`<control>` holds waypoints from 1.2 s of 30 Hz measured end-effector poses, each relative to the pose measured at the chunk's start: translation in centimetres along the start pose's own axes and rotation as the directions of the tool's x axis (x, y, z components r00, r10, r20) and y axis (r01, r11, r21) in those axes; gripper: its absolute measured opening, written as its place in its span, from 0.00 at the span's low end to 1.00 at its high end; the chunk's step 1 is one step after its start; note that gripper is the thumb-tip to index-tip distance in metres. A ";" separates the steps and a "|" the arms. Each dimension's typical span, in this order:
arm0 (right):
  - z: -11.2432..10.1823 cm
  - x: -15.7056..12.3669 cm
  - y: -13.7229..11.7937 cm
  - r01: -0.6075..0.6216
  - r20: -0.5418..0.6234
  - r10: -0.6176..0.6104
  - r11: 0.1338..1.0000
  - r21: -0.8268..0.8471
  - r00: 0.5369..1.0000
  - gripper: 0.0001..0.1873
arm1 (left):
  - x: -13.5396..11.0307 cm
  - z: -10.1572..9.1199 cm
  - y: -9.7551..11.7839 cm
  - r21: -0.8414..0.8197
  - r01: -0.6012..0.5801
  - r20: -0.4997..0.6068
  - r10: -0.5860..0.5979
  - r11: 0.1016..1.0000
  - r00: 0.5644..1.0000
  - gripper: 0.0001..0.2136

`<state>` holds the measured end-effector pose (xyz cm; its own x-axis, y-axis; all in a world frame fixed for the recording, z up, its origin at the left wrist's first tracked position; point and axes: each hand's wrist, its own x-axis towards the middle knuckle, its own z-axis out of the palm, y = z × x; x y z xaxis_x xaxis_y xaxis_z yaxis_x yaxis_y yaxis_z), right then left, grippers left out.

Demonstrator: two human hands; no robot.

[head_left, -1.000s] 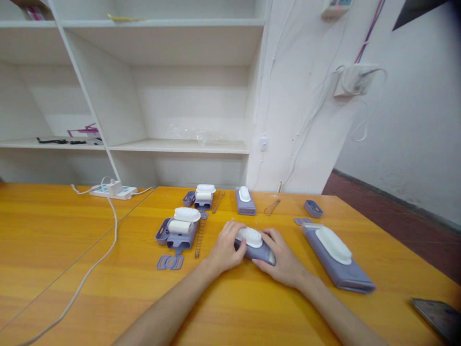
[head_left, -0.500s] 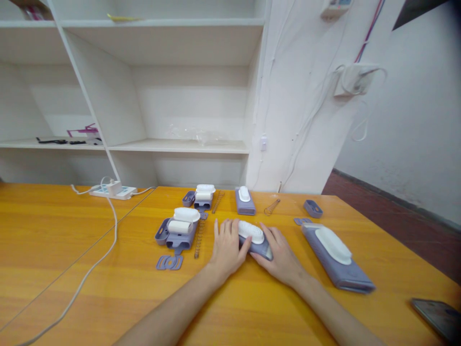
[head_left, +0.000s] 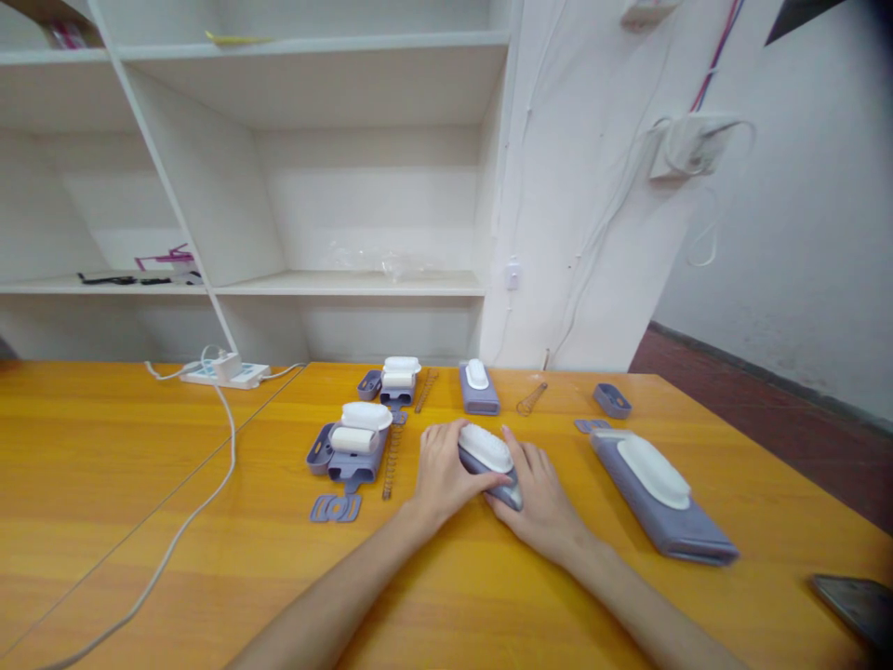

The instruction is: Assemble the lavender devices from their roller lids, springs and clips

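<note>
My left hand (head_left: 445, 473) is closed on the left end of a grey-purple plastic housing (head_left: 514, 493) with a white oval, bumpy-topped piece (head_left: 486, 447) on it. Its thumb stretches across the near side. My right hand (head_left: 540, 493) grips the right end, fingers along the far side and thumb beneath the near edge. The fingers hide part of both ends. Left of my hands, a coiled metal spring (head_left: 392, 461) lies beside another grey-purple housing (head_left: 353, 470), which has a white roller-like part (head_left: 353, 440) and a white oval piece (head_left: 366, 416).
Flat grey-purple plates (head_left: 336, 507) lie at left. A larger grey-purple case (head_left: 656, 521) with a white oval top is at right, near a dark phone (head_left: 855, 600). Farther back are a small case (head_left: 480, 400), another spring (head_left: 532, 398) and a power strip (head_left: 246, 377).
My left fingers have curled in from a flatter pose, and that thumb has slid right along the housing's near side. The housing sits slightly more tilted. The camera view has shifted a little.
</note>
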<state>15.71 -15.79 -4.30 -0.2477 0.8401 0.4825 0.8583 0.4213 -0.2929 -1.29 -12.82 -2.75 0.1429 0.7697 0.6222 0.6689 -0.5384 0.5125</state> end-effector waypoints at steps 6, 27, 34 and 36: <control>0.2 0.3 -0.1 -0.011 0.012 0.011 1.000 -0.011 1.000 0.43 | -0.5 0.3 0.3 -0.049 0.046 -0.001 -0.046 0.998 0.999 0.37; -3.1 6.4 8.4 -0.350 -0.138 0.322 0.846 -0.402 0.937 0.22 | -0.8 -0.8 1.7 0.115 -0.373 0.254 0.336 0.921 0.907 0.23; -5.9 10.3 14.0 -0.548 0.025 0.649 0.662 -0.512 0.761 0.23 | -1.0 -0.3 1.7 0.169 -0.419 0.312 0.355 0.892 0.881 0.21; -5.8 10.5 15.1 -0.565 0.070 0.693 0.639 -0.522 0.718 0.22 | -1.1 -0.1 1.6 0.196 -0.412 0.293 0.347 0.890 0.891 0.21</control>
<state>28.71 -2.58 1.16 0.3851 0.9189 0.0853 0.9229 -0.3840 -0.0287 -0.46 -14.54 -2.55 0.5731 0.5991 0.5592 0.6798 -0.7286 0.0839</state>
